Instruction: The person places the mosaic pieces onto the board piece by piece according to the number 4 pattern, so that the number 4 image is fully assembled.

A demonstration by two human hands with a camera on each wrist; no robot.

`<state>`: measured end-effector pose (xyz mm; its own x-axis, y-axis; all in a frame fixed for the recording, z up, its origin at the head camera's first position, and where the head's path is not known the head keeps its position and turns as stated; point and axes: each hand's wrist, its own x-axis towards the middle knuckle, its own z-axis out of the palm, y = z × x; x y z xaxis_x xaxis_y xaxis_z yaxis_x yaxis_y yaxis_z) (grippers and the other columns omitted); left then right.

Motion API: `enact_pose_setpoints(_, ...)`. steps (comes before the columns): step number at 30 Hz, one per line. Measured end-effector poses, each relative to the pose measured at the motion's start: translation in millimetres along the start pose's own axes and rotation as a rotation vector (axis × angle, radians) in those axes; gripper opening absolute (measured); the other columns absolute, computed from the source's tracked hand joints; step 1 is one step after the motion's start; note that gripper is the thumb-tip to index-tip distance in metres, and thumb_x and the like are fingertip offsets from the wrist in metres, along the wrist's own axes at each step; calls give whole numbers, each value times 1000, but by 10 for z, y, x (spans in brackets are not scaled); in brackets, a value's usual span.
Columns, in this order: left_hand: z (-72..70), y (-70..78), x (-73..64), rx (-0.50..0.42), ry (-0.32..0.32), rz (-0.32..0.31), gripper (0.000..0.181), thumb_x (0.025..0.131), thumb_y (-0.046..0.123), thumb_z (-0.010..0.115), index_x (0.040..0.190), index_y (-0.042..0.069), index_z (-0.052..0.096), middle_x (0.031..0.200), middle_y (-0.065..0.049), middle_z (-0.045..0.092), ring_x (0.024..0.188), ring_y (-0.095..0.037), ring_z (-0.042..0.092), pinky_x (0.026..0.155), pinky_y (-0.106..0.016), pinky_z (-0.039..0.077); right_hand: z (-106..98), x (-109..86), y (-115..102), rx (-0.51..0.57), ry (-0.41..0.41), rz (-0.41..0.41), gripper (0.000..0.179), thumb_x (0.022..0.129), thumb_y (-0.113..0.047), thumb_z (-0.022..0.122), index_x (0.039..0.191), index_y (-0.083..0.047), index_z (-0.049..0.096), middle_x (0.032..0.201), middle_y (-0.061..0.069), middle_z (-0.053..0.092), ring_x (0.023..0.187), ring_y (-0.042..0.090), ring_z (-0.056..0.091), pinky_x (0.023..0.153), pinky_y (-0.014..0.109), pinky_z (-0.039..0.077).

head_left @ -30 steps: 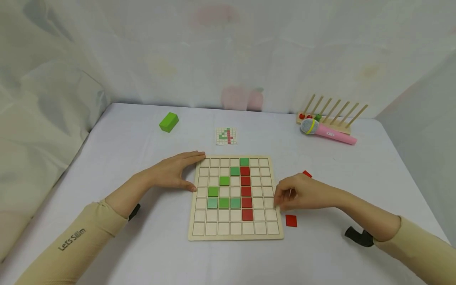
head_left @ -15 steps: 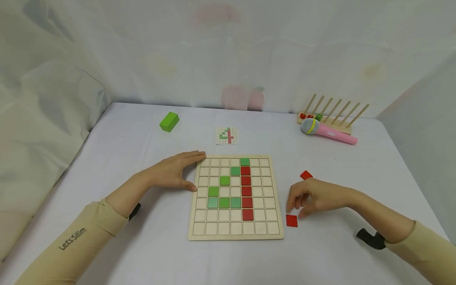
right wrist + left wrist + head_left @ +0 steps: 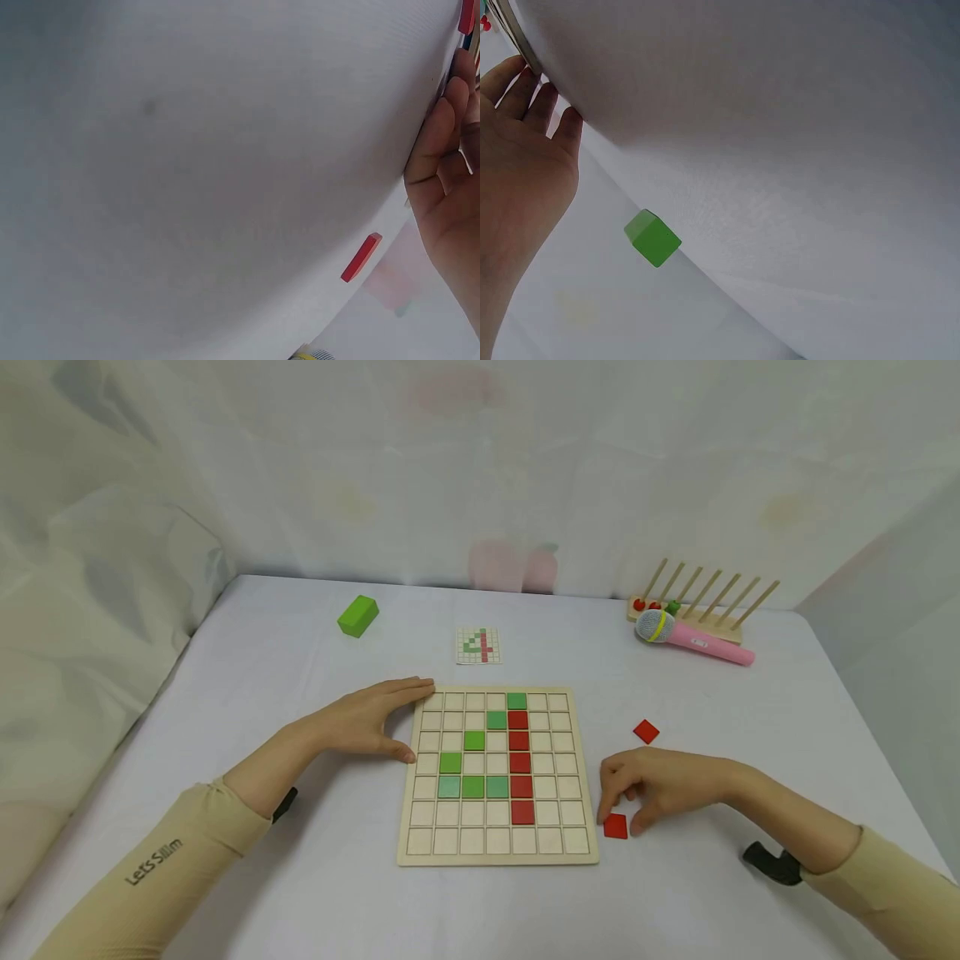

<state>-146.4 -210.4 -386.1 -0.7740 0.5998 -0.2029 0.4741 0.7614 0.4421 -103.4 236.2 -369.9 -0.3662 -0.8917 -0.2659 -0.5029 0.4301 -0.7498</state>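
A wooden grid board [image 3: 459, 841] lies in the middle of the table, with green tiles and a column of red tiles [image 3: 520, 762] set in its squares. At its left edge, the fingertips and thumb of my left hand [image 3: 367, 718] rest with the fingers extended. Just right of the board, my right hand [image 3: 660, 781] hovers at a loose red tile [image 3: 615, 826], index fingertip at its left side, thumb to its right with a small gap. Another loose red tile [image 3: 646, 732] lies beyond that hand and also shows in the right wrist view.
A small pattern card [image 3: 478, 646] lies behind the board, and a green block [image 3: 357, 616] stands back left. At the back right are a pink toy microphone [image 3: 705, 642] and a wooden rack with upright pegs [image 3: 705, 597].
My right hand has moved from the board's right edge, first rightward, then nearer, down around the near loose red tile. The farther red tile is now uncovered. My left hand stays put.
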Motion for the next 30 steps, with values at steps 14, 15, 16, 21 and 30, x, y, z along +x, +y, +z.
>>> enact_pose_setpoints(14,0,-5,0,6,7,10,106,70,56,83,155,18,33,164,-3,30,152,-29,29,124,-51,28,32,31,-62,-73,20,73,27,80,-18,82,94,-34,65,91,-13,59,83,3,55,72,16,50)
enact_pose_setpoints(15,2,-9,1,8,8,11,106,70,56,83,155,18,33,164,-3,30,152,-29,29,124,-52,28,31,36,-66,-64,27,91,27,79,-18,82,92,-32,64,89,-13,59,81,3,55,71,16,50)
enact_pose_setpoints(16,4,-14,-1,10,10,14,106,70,57,82,155,17,33,164,-4,30,152,-29,29,123,-52,28,27,41,-70,-52,33,109,26,79,-17,82,91,-31,63,87,-13,60,80,3,55,69,17,50)
enact_pose_setpoints(21,5,-15,-8,6,13,15,106,70,58,82,155,17,33,164,-4,30,152,-30,29,123,-53,28,-15,54,-72,10,79,138,21,81,-15,80,85,-26,63,79,-12,63,71,1,58,66,19,53)
enact_pose_setpoints(30,-5,0,-6,-2,3,3,105,71,55,83,156,18,33,164,-1,29,153,-27,28,125,-50,27,-101,144,-94,124,103,128,14,86,-14,75,95,-22,69,87,-5,70,75,3,60,69,21,55)
